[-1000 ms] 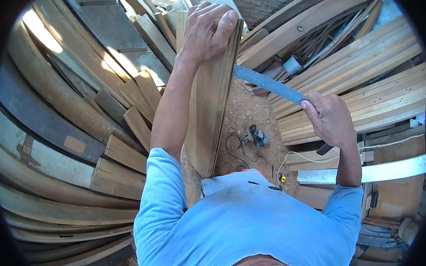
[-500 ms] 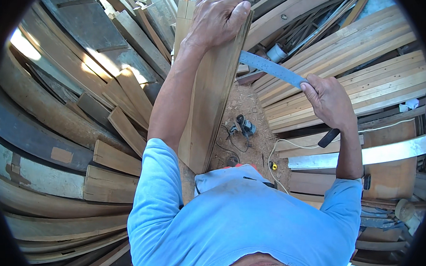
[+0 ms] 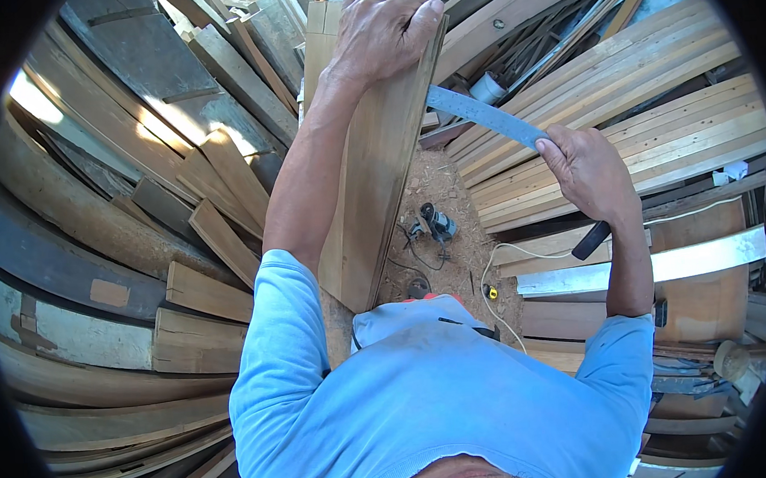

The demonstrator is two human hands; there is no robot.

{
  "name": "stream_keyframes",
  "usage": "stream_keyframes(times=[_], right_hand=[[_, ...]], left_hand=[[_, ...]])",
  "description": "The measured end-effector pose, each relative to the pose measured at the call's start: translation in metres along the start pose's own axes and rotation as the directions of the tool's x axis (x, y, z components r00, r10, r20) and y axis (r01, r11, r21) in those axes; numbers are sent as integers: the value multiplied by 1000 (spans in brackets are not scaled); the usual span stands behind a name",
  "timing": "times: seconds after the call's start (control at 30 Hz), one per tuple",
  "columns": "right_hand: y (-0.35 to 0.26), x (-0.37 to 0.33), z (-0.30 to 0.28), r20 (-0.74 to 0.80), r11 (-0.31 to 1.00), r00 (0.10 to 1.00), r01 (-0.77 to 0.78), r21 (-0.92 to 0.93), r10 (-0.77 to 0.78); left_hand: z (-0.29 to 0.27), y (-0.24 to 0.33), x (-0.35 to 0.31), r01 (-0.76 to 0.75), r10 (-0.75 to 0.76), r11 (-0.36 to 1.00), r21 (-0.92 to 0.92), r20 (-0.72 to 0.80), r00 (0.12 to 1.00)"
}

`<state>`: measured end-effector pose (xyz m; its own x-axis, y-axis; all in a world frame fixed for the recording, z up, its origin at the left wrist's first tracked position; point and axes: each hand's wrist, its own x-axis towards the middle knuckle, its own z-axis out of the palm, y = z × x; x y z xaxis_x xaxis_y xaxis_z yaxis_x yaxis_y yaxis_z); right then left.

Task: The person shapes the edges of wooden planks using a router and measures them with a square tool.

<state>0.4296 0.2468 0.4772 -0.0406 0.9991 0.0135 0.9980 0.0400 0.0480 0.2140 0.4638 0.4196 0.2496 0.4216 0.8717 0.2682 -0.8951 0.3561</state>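
Note:
A wide brown wooden board [image 3: 378,166] leans in front of me, its far end held in my left hand [image 3: 381,36], fingers curled over the top. My right hand [image 3: 587,163] is closed round the near end of a long, flat, blue-grey metal blade [image 3: 484,115]. The blade's other end reaches the board's right edge; I cannot tell whether it touches. A short black piece [image 3: 590,240] sticks out below my right wrist; how it joins the blade is hidden by the hand.
A dark power tool [image 3: 439,223] with a cord lies on the sawdust-covered floor, near a yellow tape measure [image 3: 490,292]. Stacked light planks [image 3: 619,156] fill the right side. Boards and offcuts [image 3: 202,298] crowd the left. A pale cable [image 3: 529,248] runs across the right.
The whole view has shifted slightly. Both hands keep their grips, and the blade stays at the board's right edge.

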Motion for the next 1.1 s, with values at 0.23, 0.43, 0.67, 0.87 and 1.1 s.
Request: stream_keyframes(times=[0.23,0.43,0.67,0.87,1.1], right_hand=[[7,8,5,-8,1000,1000,-9,-29,9],[7,14,3,21,1000,999,-24,-2,24],[8,16,4,16,1000,1000,-27,0,27],[8,17,5,18,1000,999,-30,1,30],[9,14,4,37,998,998,-54,-9,55]], left_hand=[[2,-5,-1,-16,17,998,69,-12,1000],[1,-6,0,-17,17,1000,21,-28,999],[2,-8,1,-38,41,998,42,-52,998],[6,-11,0,-48,48,999,6,-57,997],[6,-4,1,-20,21,1000,17,-7,1000]])
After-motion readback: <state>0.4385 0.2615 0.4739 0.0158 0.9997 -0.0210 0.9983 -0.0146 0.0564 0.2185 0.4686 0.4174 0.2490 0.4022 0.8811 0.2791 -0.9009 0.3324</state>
